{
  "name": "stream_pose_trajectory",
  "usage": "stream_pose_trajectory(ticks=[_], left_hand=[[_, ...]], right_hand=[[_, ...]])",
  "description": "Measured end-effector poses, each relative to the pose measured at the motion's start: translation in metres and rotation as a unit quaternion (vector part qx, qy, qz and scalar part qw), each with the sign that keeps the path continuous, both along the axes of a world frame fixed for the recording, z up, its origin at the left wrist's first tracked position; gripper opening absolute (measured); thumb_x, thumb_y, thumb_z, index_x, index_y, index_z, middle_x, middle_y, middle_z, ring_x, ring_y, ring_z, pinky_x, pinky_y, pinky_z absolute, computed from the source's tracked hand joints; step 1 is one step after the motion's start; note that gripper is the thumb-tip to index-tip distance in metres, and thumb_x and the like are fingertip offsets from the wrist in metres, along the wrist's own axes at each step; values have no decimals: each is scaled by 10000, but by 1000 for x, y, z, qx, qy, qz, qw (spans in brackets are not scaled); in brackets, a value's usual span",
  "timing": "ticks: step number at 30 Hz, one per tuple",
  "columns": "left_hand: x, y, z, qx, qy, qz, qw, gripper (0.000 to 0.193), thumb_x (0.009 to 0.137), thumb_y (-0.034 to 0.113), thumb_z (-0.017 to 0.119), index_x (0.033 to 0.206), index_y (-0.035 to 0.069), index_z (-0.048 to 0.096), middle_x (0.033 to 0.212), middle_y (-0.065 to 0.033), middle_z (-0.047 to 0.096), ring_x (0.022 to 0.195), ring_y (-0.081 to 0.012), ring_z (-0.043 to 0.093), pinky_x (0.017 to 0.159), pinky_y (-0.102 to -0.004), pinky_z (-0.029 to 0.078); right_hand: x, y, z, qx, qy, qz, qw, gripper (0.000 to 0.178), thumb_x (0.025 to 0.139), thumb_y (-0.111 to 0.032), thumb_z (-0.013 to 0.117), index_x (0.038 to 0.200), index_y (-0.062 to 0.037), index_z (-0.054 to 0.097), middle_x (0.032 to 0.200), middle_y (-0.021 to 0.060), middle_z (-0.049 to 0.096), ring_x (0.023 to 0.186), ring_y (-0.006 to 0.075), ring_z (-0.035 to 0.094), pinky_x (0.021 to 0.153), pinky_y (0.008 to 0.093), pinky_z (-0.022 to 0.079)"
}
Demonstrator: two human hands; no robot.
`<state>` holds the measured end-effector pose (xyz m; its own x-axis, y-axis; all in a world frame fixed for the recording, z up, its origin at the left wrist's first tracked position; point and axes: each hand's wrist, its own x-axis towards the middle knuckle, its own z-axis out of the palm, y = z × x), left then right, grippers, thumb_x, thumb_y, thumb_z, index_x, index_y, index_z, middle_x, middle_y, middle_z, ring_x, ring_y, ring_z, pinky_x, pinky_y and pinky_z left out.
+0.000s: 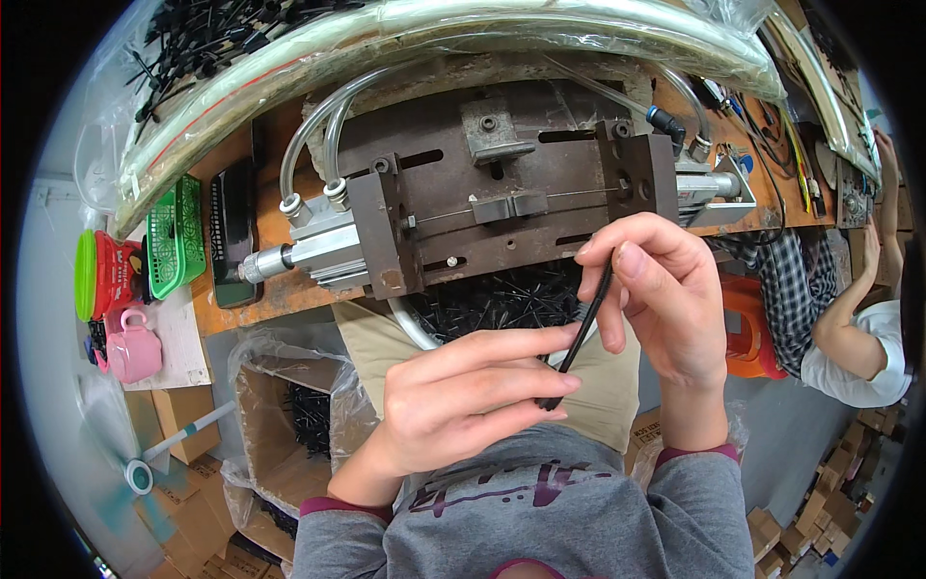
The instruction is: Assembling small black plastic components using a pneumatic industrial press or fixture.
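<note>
Between my two hands, in front of my grey shirt, is a thin black plastic rod (pixel 586 333), tilted with its upper end to the right. My right hand (pixel 670 294) pinches the upper end between thumb and fingertips. My left hand (pixel 473 391) has its fingers on the lower, thicker end. Just beyond the hands stands a brown metal fixture (pixel 453 246) with a small block (pixel 508 206) at its middle and a thin rod or wire running across. Many loose black pieces (pixel 497 307) lie below its front edge, in my lap area.
Air cylinders (pixel 328 246) with clear hoses flank the fixture. At left are a dark phone-like slab (pixel 233 232), a green basket (pixel 177 232) and a pink cup (pixel 133 349). A lined carton (pixel 270 415) stands low left, near a fan (pixel 140 476). A co-worker (pixel 858 352) sits at right.
</note>
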<state>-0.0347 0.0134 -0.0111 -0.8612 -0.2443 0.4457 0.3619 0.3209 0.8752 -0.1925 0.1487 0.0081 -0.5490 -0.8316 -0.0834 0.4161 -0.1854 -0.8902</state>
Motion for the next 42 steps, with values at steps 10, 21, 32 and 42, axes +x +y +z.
stream_pose_trajectory(ticks=[10,21,32,42], left_hand=[[10,-1,-7,3,57,-38,998,298,644,111,885,914,42,780,905,-87,685,775,-204,667,647,-290,530],[9,4,0,-143,18,21,989,354,612,109,861,941,21,761,1102,-174,715,818,-233,717,692,-296,587],[10,4,0,-158,24,18,987,351,616,91,859,939,2,754,1098,-179,716,816,-228,715,695,-291,592],[10,2,0,-135,10,19,991,352,611,103,864,930,1,753,1083,-183,718,842,-240,718,711,-296,592]], right_hand=[[-3,1,-5,-10,167,-206,964,156,1010,-109,548,964,32,598,806,106,664,505,123,612,476,207,470],[24,-5,-9,-21,39,-93,995,217,1039,-175,504,973,26,549,739,172,672,471,165,630,422,224,474],[25,-4,-16,-47,58,-87,993,177,1028,-114,507,1006,55,558,759,180,672,497,168,643,448,230,501],[30,-4,-18,-75,52,-79,993,166,1023,-90,511,1031,68,559,765,189,676,518,170,655,452,234,509]])
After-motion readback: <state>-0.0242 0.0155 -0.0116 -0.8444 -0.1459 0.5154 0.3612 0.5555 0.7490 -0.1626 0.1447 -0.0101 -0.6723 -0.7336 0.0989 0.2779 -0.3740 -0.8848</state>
